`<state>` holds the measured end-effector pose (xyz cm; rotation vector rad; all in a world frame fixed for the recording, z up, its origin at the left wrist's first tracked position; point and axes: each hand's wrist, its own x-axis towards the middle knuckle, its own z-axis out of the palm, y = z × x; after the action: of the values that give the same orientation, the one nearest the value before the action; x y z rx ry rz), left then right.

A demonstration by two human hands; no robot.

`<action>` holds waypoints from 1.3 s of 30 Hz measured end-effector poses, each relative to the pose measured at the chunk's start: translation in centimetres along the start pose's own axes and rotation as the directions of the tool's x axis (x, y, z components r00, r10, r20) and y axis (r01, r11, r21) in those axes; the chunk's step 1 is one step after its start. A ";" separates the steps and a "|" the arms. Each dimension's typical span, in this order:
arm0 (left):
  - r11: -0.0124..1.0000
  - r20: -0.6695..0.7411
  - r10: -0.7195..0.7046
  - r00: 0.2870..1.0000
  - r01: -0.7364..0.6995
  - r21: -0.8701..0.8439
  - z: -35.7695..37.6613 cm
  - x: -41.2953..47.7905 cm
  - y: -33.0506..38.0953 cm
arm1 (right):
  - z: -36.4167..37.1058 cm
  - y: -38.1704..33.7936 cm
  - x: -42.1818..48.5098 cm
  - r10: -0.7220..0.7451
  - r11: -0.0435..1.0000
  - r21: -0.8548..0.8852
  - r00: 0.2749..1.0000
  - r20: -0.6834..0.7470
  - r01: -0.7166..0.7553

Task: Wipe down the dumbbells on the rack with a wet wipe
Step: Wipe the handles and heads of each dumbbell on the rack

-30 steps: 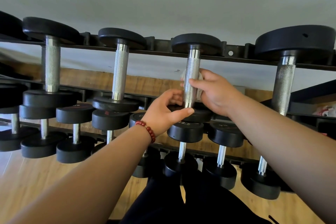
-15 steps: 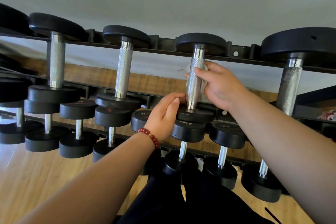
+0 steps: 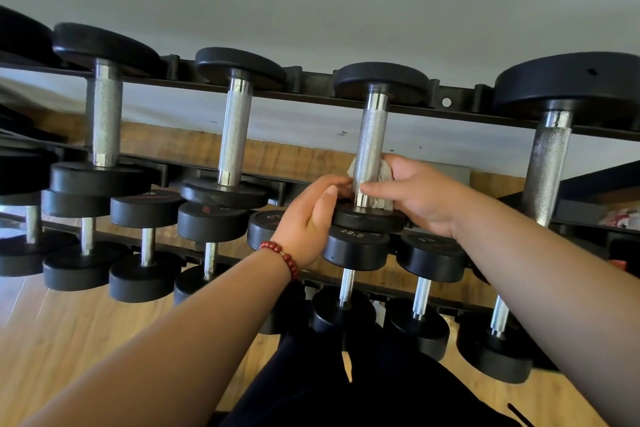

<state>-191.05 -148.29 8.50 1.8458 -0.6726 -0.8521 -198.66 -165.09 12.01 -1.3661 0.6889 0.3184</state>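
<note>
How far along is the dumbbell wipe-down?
Done: cannot tell; no dumbbell shows visible wipe marks. In hand: the right hand wraps the wet wipe around the lower end of one top-row dumbbell's handle, while the left hand steadies its near head. Left: at least that handle's upper part; the neighbouring dumbbell is untouched right now.

Two hands [image 3: 420, 198], one wipe [image 3: 382, 172], one bracelet [image 3: 282, 257], perhaps fourteen racked dumbbells [image 3: 235, 135].

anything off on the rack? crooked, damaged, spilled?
Nothing stands out. The dumbbells sit in even rows on the rack. The right hand holds the wipe around the low end of one handle; the left hand steadies that dumbbell's near plate.
</note>
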 end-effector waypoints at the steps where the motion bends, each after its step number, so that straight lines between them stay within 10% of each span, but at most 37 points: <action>1: 1.000 -0.001 0.005 1.000 -0.005 0.004 0.0 -0.1 0.1 | -0.1 0.0 -0.2 0.013 1.000 -0.028 1.000 0.021 -0.012; 6: 0.999 -0.028 0.034 0.999 -0.034 -0.007 0.2 -0.1 -0.5 | -0.4 -0.7 0.5 0.011 0.975 0.223 1.000 0.007 -0.013; 39: 0.998 -0.046 -0.051 0.998 0.052 0.033 0.3 -0.3 -0.5 | -0.2 -0.2 0.7 0.013 0.997 -0.080 0.999 0.040 -0.010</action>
<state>-191.44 -148.00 8.03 1.9145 -0.6169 -0.8343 -198.05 -165.41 11.70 -1.4284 0.6563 0.3855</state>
